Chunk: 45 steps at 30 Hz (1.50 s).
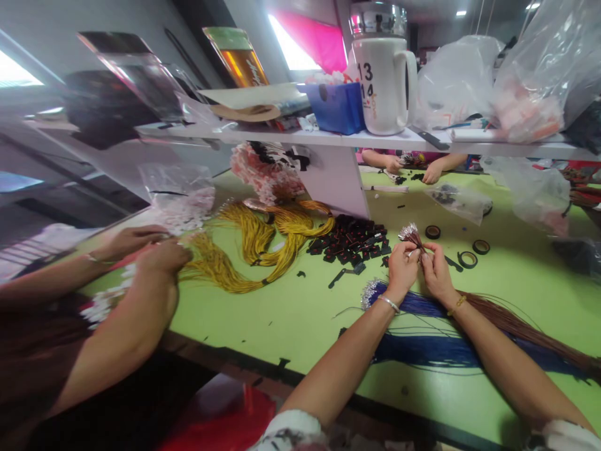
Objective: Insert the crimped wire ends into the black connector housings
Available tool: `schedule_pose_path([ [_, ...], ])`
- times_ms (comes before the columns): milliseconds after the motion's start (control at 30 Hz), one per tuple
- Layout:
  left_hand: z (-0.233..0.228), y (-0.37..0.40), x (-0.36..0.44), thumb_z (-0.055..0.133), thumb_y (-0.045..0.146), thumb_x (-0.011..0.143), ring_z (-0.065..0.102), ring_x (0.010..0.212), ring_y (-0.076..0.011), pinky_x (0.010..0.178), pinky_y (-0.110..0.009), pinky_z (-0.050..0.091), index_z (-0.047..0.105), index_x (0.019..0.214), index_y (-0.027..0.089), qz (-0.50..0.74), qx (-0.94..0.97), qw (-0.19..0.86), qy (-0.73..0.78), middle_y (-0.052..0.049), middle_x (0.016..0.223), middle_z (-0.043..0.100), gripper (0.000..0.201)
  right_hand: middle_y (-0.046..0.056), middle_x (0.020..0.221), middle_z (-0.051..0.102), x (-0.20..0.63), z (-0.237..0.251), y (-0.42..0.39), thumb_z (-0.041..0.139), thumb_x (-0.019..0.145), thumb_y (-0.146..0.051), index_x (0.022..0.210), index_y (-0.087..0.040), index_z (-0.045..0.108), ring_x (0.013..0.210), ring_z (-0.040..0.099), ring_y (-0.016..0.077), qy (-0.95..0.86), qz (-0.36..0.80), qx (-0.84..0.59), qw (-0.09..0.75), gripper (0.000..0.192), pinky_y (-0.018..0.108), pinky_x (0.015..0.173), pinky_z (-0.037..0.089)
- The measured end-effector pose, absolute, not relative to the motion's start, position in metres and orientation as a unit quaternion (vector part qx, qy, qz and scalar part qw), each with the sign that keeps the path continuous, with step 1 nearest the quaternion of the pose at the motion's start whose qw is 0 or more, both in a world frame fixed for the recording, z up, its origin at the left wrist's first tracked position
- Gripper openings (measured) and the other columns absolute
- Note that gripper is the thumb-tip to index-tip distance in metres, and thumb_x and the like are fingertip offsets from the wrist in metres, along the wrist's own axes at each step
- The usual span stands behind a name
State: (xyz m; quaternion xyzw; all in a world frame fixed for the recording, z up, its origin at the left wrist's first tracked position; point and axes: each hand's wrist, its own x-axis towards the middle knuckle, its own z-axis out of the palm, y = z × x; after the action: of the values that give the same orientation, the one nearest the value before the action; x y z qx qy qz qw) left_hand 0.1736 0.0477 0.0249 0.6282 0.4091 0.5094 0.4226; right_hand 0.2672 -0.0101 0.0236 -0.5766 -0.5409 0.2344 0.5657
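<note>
Worktop (225, 326), in the head view, has its near edge passing under the left forearm; green surface stretches from there to the yellow wire bundle (225, 269) and black plastic pieces (350, 241). Above the far part runs a shelf (300, 138). Left hand (402, 268) and right hand (436, 270) pinch the brown wire bundle (507, 317) between closed fingertips, its silver terminals (408, 232) just beyond; blue wires (427, 351) lie beneath.

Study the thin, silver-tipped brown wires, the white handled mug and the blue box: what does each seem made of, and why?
Thin brown wires: probably plastic-coated, being evenly matt; their shiny silvery tips suggest metal.
White handled mug: perhaps glazed ceramic, given its soft sheen; its reflective lid may be metal.
Blue box: likely smooth plastic, from its even colour.
</note>
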Motion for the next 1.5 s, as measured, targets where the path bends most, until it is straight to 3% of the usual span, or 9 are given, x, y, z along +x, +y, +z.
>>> schedule_pose_path([
  [133,0.024,0.055,0.159,0.059,0.019,0.078,0.052,0.066,-0.0111,0.064,-0.025,0.045,0.055,0.072,0.017,0.466,0.697,0.404,0.366,-0.001,0.076,0.055,0.007,-0.009,0.056,0.041,0.275,0.030,-0.006,0.052,0.086,-0.048,0.108,-0.026,0.042,0.039,0.032,0.0082,-0.422,0.423,-0.522,0.609,0.033,0.019,0.037,0.026],
  [333,0.021,0.059,0.136,0.046,0.013,0.083,0.052,0.084,-0.0159,0.077,-0.029,0.044,0.055,0.075,0.018,0.427,0.825,0.272,0.252,-0.006,0.084,0.057,0.013,-0.011,0.054,0.038,0.298,0.039,0.003,0.060,0.081,-0.037,0.103,-0.023,0.047,0.034,0.014,0.0022,-0.285,0.673,-0.364,0.578,0.029,0.014,0.031,0.014],
  [567,0.014,0.052,0.160,0.062,0.024,0.074,0.053,0.064,-0.0118,0.060,-0.024,0.042,0.050,0.073,0.018,0.445,0.662,0.490,0.352,0.000,0.070,0.055,0.014,-0.010,0.057,0.044,0.299,0.041,0.001,0.069,0.073,-0.028,0.106,-0.022,0.052,0.035,0.016,0.0002,-0.263,0.686,-0.319,0.599,0.037,0.011,0.031,0.018],
  [800,0.023,0.073,0.132,0.046,0.002,0.067,0.050,0.075,-0.0195,0.068,-0.031,0.038,0.048,0.066,0.020,0.391,0.828,0.128,0.382,-0.006,0.071,0.054,0.018,-0.009,0.058,0.049,0.303,0.044,0.002,0.065,0.073,-0.022,0.107,-0.021,0.052,0.034,0.013,0.0001,-0.313,0.685,-0.363,0.548,0.037,0.012,0.029,0.015],
  [1033,0.061,0.098,0.051,0.050,0.015,0.076,0.048,0.066,-0.0158,0.066,-0.030,0.038,0.051,0.066,0.019,0.396,0.759,0.108,0.505,-0.003,0.070,0.054,0.011,-0.008,0.053,0.040,0.303,0.051,0.000,0.053,0.084,-0.055,0.086,-0.023,0.049,0.035,0.020,0.0051,-0.398,0.537,-0.463,0.582,0.032,0.017,0.032,0.018],
  [1167,0.072,0.090,-0.013,0.060,0.026,0.071,0.052,0.071,-0.0136,0.067,-0.028,0.042,0.054,0.067,0.017,0.405,0.713,0.187,0.542,-0.005,0.093,0.061,0.011,0.001,0.067,0.057,0.289,0.044,-0.001,0.045,0.090,-0.051,0.096,-0.022,0.060,0.056,0.048,0.0145,-0.615,0.324,-0.565,0.444,0.034,0.026,0.053,0.040],
  [1233,0.069,0.084,-0.046,0.060,0.031,0.071,0.051,0.068,-0.0135,0.065,-0.027,0.042,0.055,0.069,0.017,0.385,0.683,0.197,0.589,-0.004,0.086,0.061,0.015,0.006,0.084,0.064,0.286,0.038,0.001,0.040,0.093,-0.043,0.113,-0.021,0.060,0.073,0.055,0.0197,-0.697,0.222,-0.578,0.362,0.035,0.030,0.068,0.043],
  [1333,0.057,0.075,-0.088,0.055,0.039,0.075,0.049,0.064,-0.0147,0.062,-0.027,0.039,0.056,0.066,0.018,0.342,0.663,0.170,0.644,-0.002,0.068,0.056,0.023,0.011,0.102,0.065,0.288,0.026,0.008,0.033,0.096,-0.035,0.126,-0.019,0.054,0.086,0.057,0.0234,-0.729,0.113,-0.615,0.280,0.040,0.033,0.076,0.042],
  [1500,0.029,0.070,-0.118,0.054,0.033,0.074,0.049,0.063,-0.0160,0.062,-0.028,0.036,0.055,0.063,0.018,0.281,0.652,0.118,0.694,-0.002,0.065,0.057,0.019,0.018,0.099,0.061,0.294,0.010,0.027,0.033,0.095,-0.035,0.119,-0.015,0.059,0.085,0.055,0.0275,-0.715,-0.006,-0.683,0.149,0.040,0.038,0.076,0.040],
])
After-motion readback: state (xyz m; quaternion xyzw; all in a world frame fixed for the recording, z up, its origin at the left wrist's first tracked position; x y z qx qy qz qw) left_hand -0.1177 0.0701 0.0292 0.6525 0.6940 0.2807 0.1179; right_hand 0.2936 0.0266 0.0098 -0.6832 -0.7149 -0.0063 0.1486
